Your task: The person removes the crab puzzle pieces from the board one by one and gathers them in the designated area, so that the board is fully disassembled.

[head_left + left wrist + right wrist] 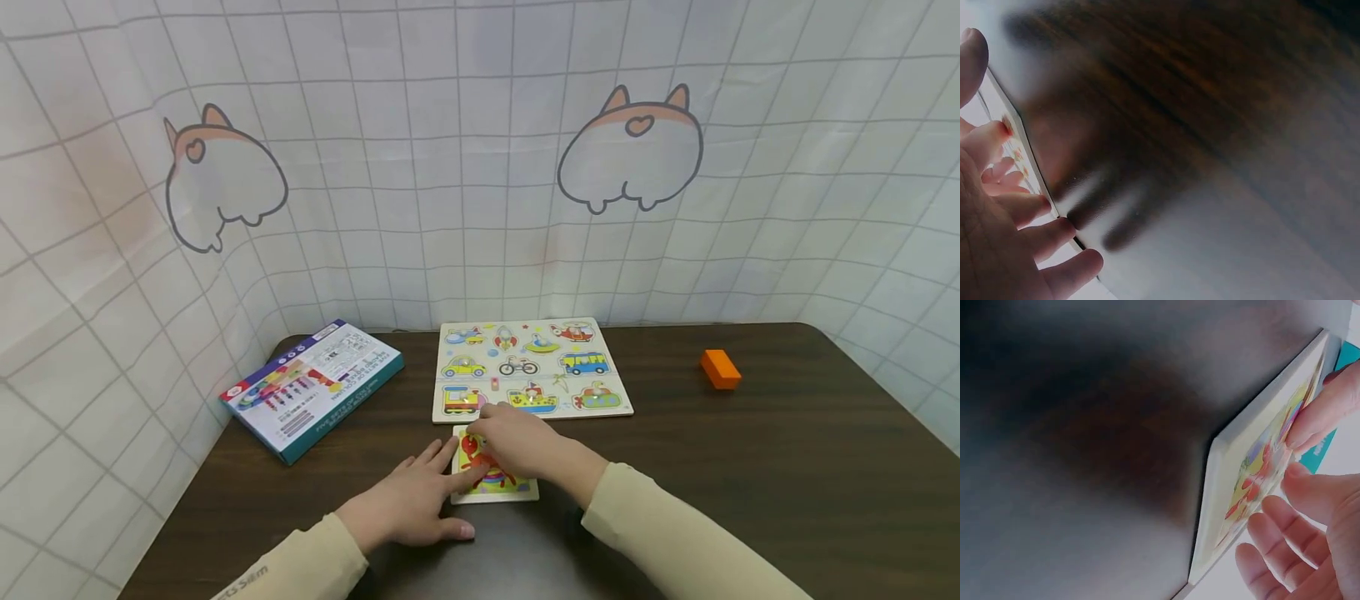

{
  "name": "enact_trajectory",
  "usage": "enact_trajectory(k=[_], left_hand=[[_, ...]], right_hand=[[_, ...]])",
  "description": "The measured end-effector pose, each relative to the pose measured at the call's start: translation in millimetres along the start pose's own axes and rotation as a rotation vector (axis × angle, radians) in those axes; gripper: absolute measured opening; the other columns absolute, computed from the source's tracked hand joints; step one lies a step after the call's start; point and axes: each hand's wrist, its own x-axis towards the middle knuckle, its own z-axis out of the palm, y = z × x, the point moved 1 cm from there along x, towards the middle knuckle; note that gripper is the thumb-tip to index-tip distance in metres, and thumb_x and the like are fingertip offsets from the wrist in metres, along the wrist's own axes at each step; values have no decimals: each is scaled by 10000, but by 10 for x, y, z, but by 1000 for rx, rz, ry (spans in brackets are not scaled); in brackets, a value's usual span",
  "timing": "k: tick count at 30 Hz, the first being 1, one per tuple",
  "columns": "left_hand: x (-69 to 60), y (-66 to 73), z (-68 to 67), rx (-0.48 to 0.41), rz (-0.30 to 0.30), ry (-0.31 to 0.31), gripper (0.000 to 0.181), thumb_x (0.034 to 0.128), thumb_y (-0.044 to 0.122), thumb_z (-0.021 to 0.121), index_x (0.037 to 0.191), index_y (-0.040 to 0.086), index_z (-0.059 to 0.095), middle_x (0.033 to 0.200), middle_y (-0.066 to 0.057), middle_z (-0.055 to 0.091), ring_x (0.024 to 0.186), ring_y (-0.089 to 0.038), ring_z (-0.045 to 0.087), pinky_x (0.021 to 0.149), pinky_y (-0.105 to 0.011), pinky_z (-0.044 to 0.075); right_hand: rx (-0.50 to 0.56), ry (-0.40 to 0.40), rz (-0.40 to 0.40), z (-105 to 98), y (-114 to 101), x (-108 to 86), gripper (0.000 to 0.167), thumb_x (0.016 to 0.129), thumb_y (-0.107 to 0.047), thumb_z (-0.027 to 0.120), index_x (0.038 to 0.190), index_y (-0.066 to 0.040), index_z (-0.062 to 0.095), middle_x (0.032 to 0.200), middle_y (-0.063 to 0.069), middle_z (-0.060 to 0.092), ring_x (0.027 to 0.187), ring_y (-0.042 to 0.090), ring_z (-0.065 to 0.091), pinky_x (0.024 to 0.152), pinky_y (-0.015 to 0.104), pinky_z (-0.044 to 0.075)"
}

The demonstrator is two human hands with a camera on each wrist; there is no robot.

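Observation:
A small square picture puzzle [495,495] with a red crab in a pale frame lies flat on the table. My left hand [408,504] is spread at its left side, and the index finger reaches over onto the picture. In the left wrist view the other fingertips [1079,272] of that hand lie along the puzzle's edge. Over the puzzle's upper right part is my right hand [517,437], covering some of the picture. In the right wrist view its thumb [1310,487] touches or nearly touches the picture, and the other fingers are loosely bent with nothing visible between them.
A larger vehicle puzzle board [551,387] lies just behind the small puzzle. To the left is a flat colourful box [322,383]. An orange block [721,369] sits at the right on the dark wooden table [750,467]. A white checked curtain [487,167] hangs behind.

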Motion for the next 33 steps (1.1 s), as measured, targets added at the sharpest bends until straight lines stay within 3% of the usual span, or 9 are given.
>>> enact_trajectory(k=[7, 14, 21, 29, 33], left_hand=[[-5, 14, -6, 13, -8, -7, 743, 895, 556, 714, 1557, 392, 422, 1685, -198, 235, 1545, -458, 232, 1149, -698, 306], [9, 36, -33, 41, -6, -17, 733, 894, 569, 710, 1550, 396, 432, 1672, -207, 263, 1536, -462, 253, 1128, -703, 333], [221, -263, 204, 36, 40, 8, 754, 862, 709, 648, 1534, 532, 356, 1684, -194, 242, 1543, -466, 227, 1106, -740, 323], [192, -195, 147, 65, 26, -4, 764, 879, 659, 673, 1555, 486, 361, 1686, -193, 236, 1536, -472, 244, 1101, -731, 339], [185, -198, 149, 44, 21, -5, 759, 885, 653, 668, 1553, 505, 341, 1698, -177, 214, 1548, -459, 223, 1114, -728, 325]], right_hand=[[62, -14, 39, 25, -15, 103, 309, 939, -261, 741, 1223, -140, 743, 1173, 24, 666, 1007, 152, 566, 979, 330, 537], [125, 5, 49, 27, -28, 169, 278, 942, -259, 750, 1164, -93, 733, 1092, 30, 657, 909, 124, 558, 884, 305, 544], [202, -14, 111, 51, -30, 216, 296, 928, -243, 765, 1167, -80, 706, 1062, 42, 621, 884, 138, 555, 876, 305, 541], [237, 1, 131, 52, -14, 219, 276, 927, -237, 768, 1144, -98, 670, 1073, 35, 602, 876, 144, 551, 859, 313, 529], [238, 13, 124, 52, 1, 223, 317, 918, -242, 780, 1175, -95, 667, 1110, 49, 629, 902, 154, 558, 915, 344, 540]])
